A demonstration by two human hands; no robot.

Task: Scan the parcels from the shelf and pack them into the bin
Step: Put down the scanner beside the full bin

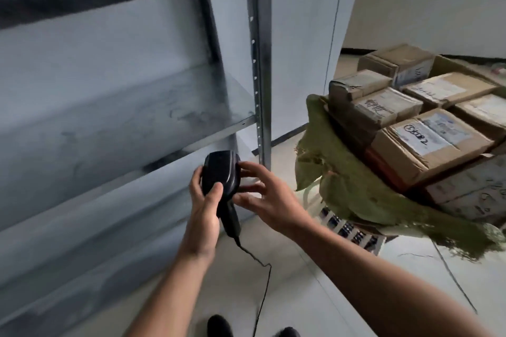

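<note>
Here, nearest to us, two dark shoes [219, 326] stand on the pale floor [315, 295], and a thin black cable [263, 290] runs up between them to the scanner [222, 172]. Our left hand [205, 202] grips the black scanner, fingers curled around its neck and the thumb lying on its head. Our right hand [269, 195] is just right of it, fingers spread; the picture is too blurred to tell whether the fingertips touch the scanner head. Behind the hands, on the left, stands the grey metal shelf [142, 117]. Farther right, brown cardboard parcels [430, 142] with white labels lie packed close together in the bin [353, 231], and a green cloth [345, 186] hangs over its slotted wall.
</note>
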